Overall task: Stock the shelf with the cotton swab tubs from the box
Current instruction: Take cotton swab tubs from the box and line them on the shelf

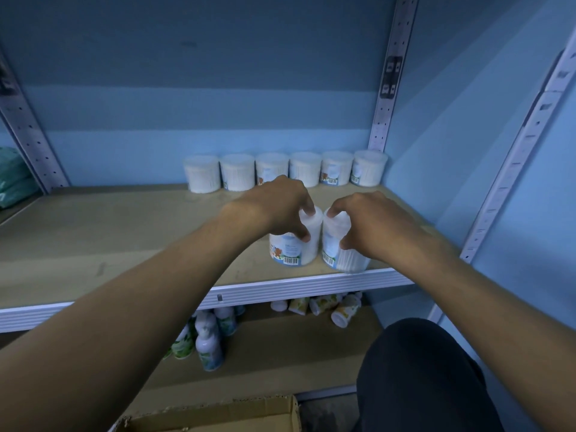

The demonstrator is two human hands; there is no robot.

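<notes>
Tan shelf (109, 238) w/ a white ribbed front edge runs across mid frame, blue wall behind, perforated metal uprights at the sides. Row of six swab tubs (285, 171) sits along the back, center-right. Near the front edge, two more tubs stand side by side: left hand (280, 204) grips left tub (296, 247) from above, right hand (371, 222) grips right tub (338, 254). Cardboard box (218, 416) at the bottom.

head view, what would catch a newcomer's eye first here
Two bare hands at the shelf's front edge: the left hand grips one cotton swab tub, the right hand grips another beside it. Behind them, a row of six tubs lines the blue back wall.
</notes>
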